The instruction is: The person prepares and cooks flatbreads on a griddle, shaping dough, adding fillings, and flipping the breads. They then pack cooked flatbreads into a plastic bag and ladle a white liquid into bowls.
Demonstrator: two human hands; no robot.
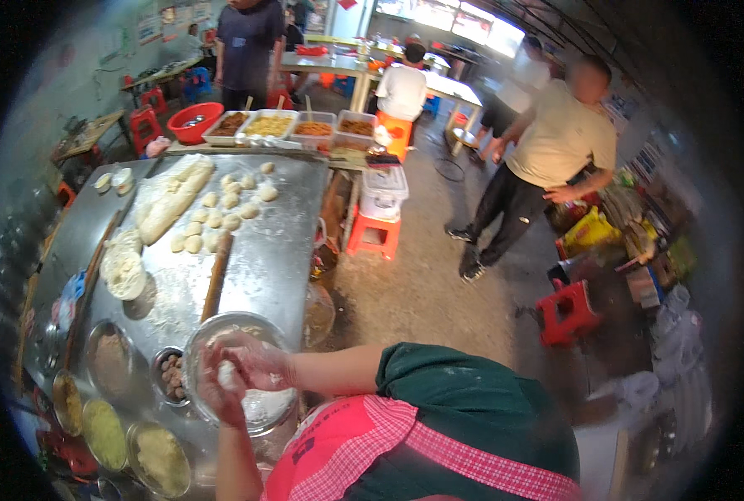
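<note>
My left hand and my right hand are cupped together around a small white dough ball. Both are dusted with flour and sit over a metal bowl of white flour. Just left of that bowl, a small metal bowl holds several brown filling balls. A wooden rolling pin lies on the floured metal table, its near end by the flour bowl's rim. Beyond it are several round dough pieces and a long slab of dough.
A white tub stands left of the rolling pin. Metal bowls of yellow filling and greenish filling sit near me. Food trays line the table's far edge. A person stands in the aisle; red stools stand on the floor.
</note>
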